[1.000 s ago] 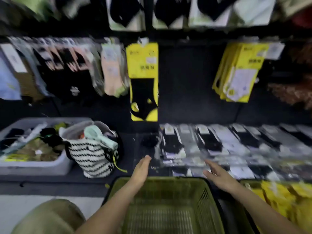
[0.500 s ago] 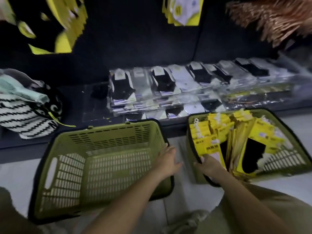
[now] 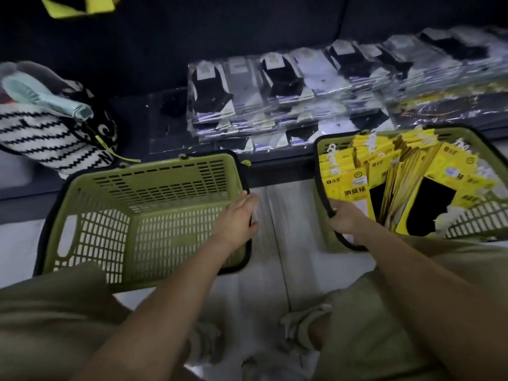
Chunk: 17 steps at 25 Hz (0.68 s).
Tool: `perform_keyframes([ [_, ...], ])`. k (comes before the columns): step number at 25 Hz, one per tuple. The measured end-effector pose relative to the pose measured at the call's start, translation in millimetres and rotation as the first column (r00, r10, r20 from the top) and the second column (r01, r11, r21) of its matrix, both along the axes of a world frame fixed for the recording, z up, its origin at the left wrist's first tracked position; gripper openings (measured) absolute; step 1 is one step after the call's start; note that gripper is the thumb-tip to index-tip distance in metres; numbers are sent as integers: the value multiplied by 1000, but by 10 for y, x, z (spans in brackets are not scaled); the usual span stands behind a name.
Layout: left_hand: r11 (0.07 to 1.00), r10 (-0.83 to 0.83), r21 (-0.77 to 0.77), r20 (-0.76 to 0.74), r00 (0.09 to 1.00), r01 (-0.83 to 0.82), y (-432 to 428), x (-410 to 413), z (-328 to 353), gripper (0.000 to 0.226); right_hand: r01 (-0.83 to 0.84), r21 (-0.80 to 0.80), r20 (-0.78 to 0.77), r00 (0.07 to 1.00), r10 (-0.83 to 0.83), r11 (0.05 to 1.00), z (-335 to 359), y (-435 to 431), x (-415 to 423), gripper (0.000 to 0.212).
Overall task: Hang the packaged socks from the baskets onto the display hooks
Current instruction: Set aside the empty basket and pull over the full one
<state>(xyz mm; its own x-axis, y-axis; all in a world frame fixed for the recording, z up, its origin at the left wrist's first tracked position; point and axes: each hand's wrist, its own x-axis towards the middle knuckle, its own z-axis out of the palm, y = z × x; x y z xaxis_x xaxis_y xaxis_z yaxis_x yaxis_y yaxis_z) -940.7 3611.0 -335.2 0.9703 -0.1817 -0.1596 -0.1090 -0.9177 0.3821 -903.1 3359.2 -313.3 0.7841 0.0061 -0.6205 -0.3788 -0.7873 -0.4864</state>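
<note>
- Left hand (image 3: 236, 221): near centre, laid on the right rim of the empty olive-green slotted plastic basket (image 3: 90, 188). Its fingers (image 3: 254, 200) curl over the rim's outer edge, holding the basket and no pack.
- Right hand (image 3: 347, 221): level with the left hand, further right. Its fingers wrap round the black-edged near-left rim of the second olive-green plastic basket (image 3: 472, 224); nothing else is held.
- Yellow card-backed sock packs (image 3: 351, 185): standing on edge in a dense row inside the second basket. The nearest pack sits just beyond the right hand. All are well apart from the left hand, across a strip of pale floor (image 3: 288, 215).
- Progress (judgement): one basket stands empty and the other looks full. No pack is in hand, so much of the hanging remains.
- Low dark shelf (image 3: 132, 105), beyond both baskets: carries overlapping clear-bagged black and white socks (image 3: 275, 86), with a black-and-white striped fabric bag (image 3: 41, 138) at far left.
- Farthest, top left edge: the lower corner of one hanging yellow pack (image 3: 79, 4) shows against the dark display wall. The hooks are out of view.
</note>
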Motion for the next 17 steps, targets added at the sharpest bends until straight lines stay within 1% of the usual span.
perform_keyframes([
  [4, 997, 62, 54, -11, 998, -61, 607, -167, 51, 62, 37, 194, -31, 999, -32, 980, 93, 382, -144, 50],
  [6, 991, 110, 83, -19, 994, -108, 909, -255, 76, 61, 21, 278, -63, 998, -3, 960, 106, 605, -194, 54],
  [8, 977, 209, 50, -32, 977, -207, 1176, -342, 97, 57, -80, 259, -72, 992, 102, 962, 91, 858, -205, 70],
  [9, 962, 274, 8, -39, 961, -273, 1277, -384, 114, 53, -121, 253, -70, 987, 143, 960, 66, 985, -214, 74],
  [11, 908, 408, -81, -53, 911, -411, 1427, -470, 159, 48, -163, 266, -83, 978, 191, 950, -10, 1259, -264, 82],
  [12, 883, 456, -100, -52, 888, -459, 1482, -512, 177, 47, -181, 275, -102, 971, 215, 944, -40, 1415, -307, 87],
  [14, 864, 496, -76, -35, 867, -498, 1505, -550, 196, 46, -195, 320, -153, 955, 254, 927, -89, 1689, -383, 92],
  [16, 873, 484, -63, -29, 875, -484, 1433, -514, 192, 46, -240, 341, -178, 933, 313, 909, -105, 1883, -449, 90],
  [17, 878, 469, -79, -45, 882, -472, 1369, -468, 190, 47, -294, 330, -166, 917, 362, 897, -97, 1941, -467, 86],
])
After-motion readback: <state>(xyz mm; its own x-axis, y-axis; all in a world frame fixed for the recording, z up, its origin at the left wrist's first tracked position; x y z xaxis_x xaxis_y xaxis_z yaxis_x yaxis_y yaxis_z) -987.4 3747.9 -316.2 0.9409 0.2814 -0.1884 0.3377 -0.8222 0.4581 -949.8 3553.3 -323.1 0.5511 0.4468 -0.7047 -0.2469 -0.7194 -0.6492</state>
